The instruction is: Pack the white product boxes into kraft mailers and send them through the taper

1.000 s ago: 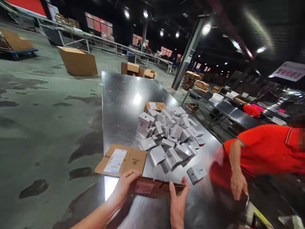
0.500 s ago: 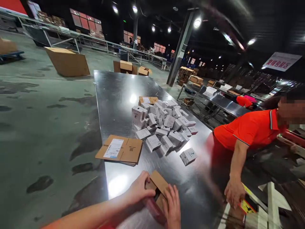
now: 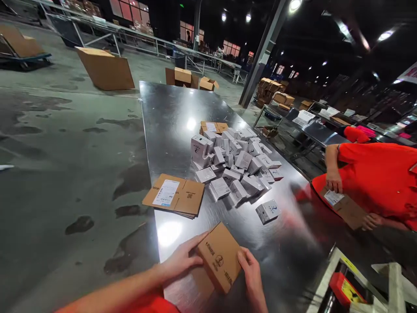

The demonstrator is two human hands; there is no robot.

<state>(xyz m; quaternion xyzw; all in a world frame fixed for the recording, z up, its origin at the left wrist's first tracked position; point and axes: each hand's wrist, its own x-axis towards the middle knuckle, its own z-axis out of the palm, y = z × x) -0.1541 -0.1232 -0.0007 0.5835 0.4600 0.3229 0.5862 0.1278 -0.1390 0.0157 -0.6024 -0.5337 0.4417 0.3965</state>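
A small brown cardboard box (image 3: 220,257) with dark printing is between my hands, its printed face turned up toward me. My left hand (image 3: 185,257) grips its left side, thumb along the near edge and fingers reaching to the far corner. On the right edge, my right hand (image 3: 250,268) is closed with thumb and fingers. Beyond the box lies a stack of flat cardboard cartons (image 3: 176,196) with a white label on top. A single small white box (image 3: 268,211) sits apart, nearer me than a heap of white boxes (image 3: 239,161).
The shiny metal table (image 3: 169,113) stretches away from me. More flat cartons (image 3: 213,127) lie behind the heap. At right, a co-worker in a red shirt (image 3: 378,174) holds a flat labelled carton (image 3: 348,208). A red and yellow device (image 3: 347,289) stands at lower right.
The box was open at the top between my hands; now its printed face is up and closed. The co-worker has moved from reaching down to holding a flat carton. My view has shifted.
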